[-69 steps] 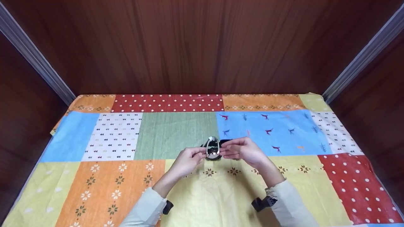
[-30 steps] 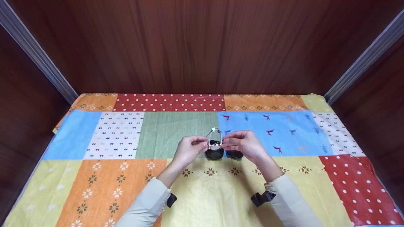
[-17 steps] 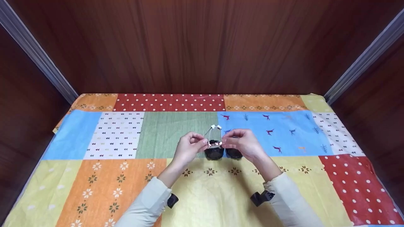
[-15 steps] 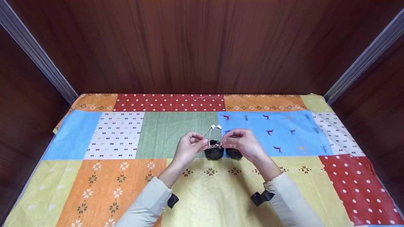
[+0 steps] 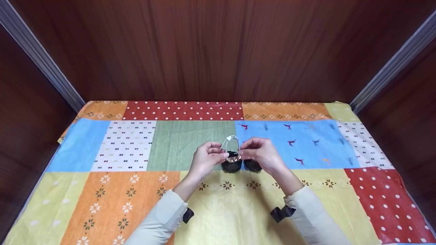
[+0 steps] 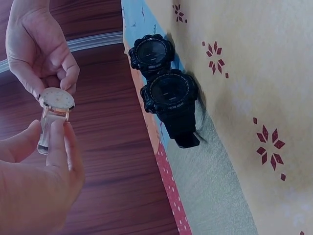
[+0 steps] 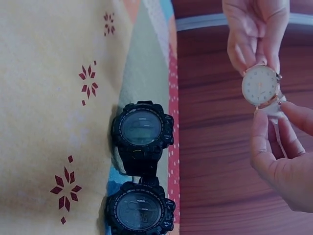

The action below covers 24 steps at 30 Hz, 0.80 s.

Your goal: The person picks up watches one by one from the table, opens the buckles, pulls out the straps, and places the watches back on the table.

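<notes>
Both hands hold a wristwatch with a white dial, rose-gold case and pale strap [image 7: 260, 84] in the air. My left hand [image 5: 205, 159] pinches it at one side of the case, and my right hand [image 5: 261, 153] pinches the opposite side. In the head view the strap [image 5: 232, 138] arches up as a loop, its dial facing the wearer's side. Just beyond and below the hands, two black digital sports watches [image 6: 169, 90] lie side by side on the cloth. The right-hand one [image 5: 252, 165] is partly hidden by my right hand in the head view.
A patchwork tablecloth [image 5: 218, 211] covers the table. Dark wood panels [image 5: 218, 51] stand behind it and at both sides, with metal strips [image 5: 391, 58] at the corners. A black camera is strapped at each wrist.
Over the last couple of seconds the hands have raised the pale watch, uncovering more of the black watches below. Since half a second ago its strap loop has rounded and turned slightly.
</notes>
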Motion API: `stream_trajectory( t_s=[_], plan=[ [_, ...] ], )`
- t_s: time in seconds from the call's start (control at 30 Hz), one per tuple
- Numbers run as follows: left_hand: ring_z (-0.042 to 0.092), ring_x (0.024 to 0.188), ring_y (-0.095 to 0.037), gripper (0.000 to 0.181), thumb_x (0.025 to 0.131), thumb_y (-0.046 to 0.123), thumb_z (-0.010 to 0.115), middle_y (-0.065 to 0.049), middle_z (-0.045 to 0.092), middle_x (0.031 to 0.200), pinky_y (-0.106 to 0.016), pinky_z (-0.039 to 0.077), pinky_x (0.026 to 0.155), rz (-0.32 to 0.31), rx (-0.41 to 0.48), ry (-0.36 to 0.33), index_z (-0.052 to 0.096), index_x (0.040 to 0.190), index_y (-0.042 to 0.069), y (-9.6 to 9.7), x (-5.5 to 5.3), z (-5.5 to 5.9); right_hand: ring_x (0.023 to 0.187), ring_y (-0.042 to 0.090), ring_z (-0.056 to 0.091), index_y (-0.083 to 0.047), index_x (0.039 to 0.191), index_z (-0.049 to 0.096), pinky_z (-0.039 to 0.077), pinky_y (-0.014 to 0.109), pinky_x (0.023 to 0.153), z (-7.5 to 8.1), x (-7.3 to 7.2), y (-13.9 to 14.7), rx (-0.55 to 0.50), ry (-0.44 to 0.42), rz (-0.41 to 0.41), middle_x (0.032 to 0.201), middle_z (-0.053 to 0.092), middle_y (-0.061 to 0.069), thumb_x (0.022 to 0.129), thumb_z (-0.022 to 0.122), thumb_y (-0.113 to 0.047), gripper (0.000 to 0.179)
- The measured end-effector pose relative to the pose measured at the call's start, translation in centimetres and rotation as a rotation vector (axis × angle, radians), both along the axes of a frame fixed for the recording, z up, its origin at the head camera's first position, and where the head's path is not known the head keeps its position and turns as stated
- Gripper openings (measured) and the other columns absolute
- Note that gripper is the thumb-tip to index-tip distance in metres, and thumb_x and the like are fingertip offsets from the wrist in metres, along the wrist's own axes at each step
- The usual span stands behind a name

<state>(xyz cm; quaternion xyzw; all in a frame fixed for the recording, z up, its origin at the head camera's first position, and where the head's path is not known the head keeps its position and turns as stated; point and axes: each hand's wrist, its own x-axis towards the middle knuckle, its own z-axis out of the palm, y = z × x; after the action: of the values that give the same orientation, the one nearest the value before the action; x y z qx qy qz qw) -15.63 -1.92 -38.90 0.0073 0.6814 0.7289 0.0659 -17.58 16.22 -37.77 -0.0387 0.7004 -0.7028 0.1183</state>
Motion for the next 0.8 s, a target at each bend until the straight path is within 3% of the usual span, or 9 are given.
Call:
stream_trajectory(
  t_s=[0.17,0.47,0.8],
  plan=[
    [0.06,0.074,-0.015,0.028,0.077,-0.008,0.065,-0.018,0.061,0.089,-0.027,0.052,0.071,-0.014,-0.03,0.019,0.054,0.103,-0.013,-0.03,-0.18,-0.21,0.068,0.016,0.061,0.015,0.092,0.056,0.053,0.028,0.067,-0.09,0.01,0.04,-0.013,0.013,0.028,0.076,0.061,0.009,0.074,0.059,0.018,0.019],
    [0.059,0.081,-0.022,0.027,0.076,-0.006,0.067,-0.02,0.062,0.093,-0.029,0.049,0.076,-0.026,-0.168,0.109,0.059,0.101,-0.009,-0.27,0.0,-0.26,0.074,0.019,0.062,0.015,0.099,0.058,0.052,0.028,0.07,-0.45,0.01,0.17,0.143,0.109,0.082,0.087,0.063,0.023,0.071,0.065,0.014,0.029],
    [0.057,0.082,-0.02,0.022,0.077,-0.003,0.067,-0.012,0.063,0.09,-0.032,0.046,0.078,-0.048,-0.227,0.142,0.062,0.097,-0.005,-0.1,0.09,-0.48,0.072,0.017,0.061,0.014,0.095,0.06,0.051,0.029,0.069,-0.69,0.01,0.42,0.171,0.127,0.074,0.082,0.065,0.012,0.07,0.067,0.012,0.026]
  ],
)
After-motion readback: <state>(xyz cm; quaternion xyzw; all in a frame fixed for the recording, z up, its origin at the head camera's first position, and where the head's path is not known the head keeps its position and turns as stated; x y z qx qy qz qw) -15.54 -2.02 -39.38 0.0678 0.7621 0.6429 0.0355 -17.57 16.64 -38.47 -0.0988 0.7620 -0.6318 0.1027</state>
